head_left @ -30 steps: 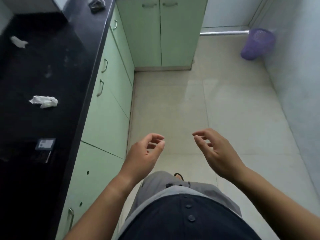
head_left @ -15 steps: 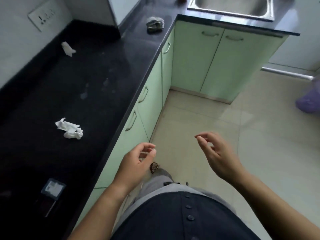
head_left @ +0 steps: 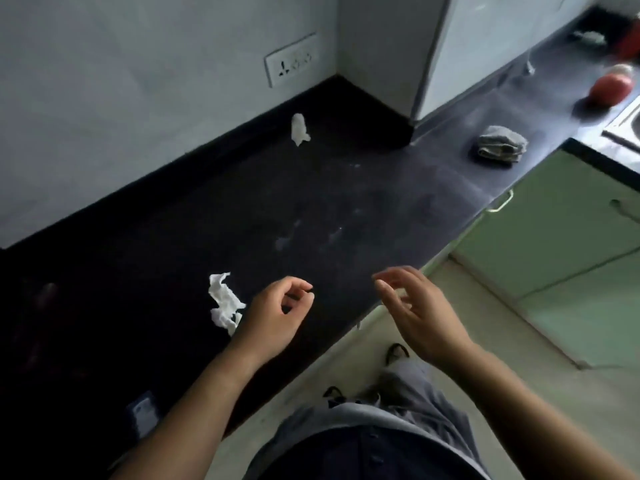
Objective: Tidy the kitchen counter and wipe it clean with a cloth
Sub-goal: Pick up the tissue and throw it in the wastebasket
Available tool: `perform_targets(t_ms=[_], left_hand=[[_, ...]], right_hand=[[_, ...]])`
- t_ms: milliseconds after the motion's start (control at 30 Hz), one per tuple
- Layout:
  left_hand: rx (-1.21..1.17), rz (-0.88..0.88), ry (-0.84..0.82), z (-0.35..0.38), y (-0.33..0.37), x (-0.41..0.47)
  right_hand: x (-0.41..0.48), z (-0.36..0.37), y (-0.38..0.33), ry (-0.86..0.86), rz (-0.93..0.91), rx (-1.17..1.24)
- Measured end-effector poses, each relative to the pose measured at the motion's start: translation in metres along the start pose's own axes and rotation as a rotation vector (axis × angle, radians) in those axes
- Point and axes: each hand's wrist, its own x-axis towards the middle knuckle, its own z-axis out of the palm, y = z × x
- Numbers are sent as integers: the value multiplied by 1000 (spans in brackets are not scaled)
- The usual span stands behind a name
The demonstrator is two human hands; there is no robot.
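Observation:
A black counter (head_left: 329,209) fills the left and centre of the view. A crumpled white tissue (head_left: 224,303) lies on it just left of my left hand (head_left: 277,313), which hovers over the counter with fingers loosely curled and holds nothing. A second white scrap (head_left: 299,129) lies near the back wall. A folded grey cloth (head_left: 500,146) rests on the counter at the far right. My right hand (head_left: 419,310) hangs over the counter's front edge, fingers apart and empty.
A small dark card with a pale label (head_left: 142,412) lies near the counter's front edge at lower left. A red object (head_left: 611,86) stands beside the sink rim (head_left: 623,133). Green cabinet doors (head_left: 554,230) run below the counter. A wall socket (head_left: 291,60) sits above.
The view has swung left from the floor to the counter. Both hands now sit over the counter edge, the left one close to the crumpled tissue.

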Motion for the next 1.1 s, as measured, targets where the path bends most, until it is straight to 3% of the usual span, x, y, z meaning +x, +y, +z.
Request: perform_targets(t_ms=[367,500,633,733,1100], left_hand=[[410,-159,188,-46,0,162],[484,-317,226,-47,-11,221],[680,-327,347,-40,-22,266],[734,-297,420,-33,-30,289],[759,-481,368,-16,-67,311]], right_hand=[[245,-12,0,-314,-210,-55],[319,-2,15,-399,-277,-130],[384,16,28,-505,-313,-246],[425,32,35,-530,-313,-309],[520,99,56,-562,-321,-505]])
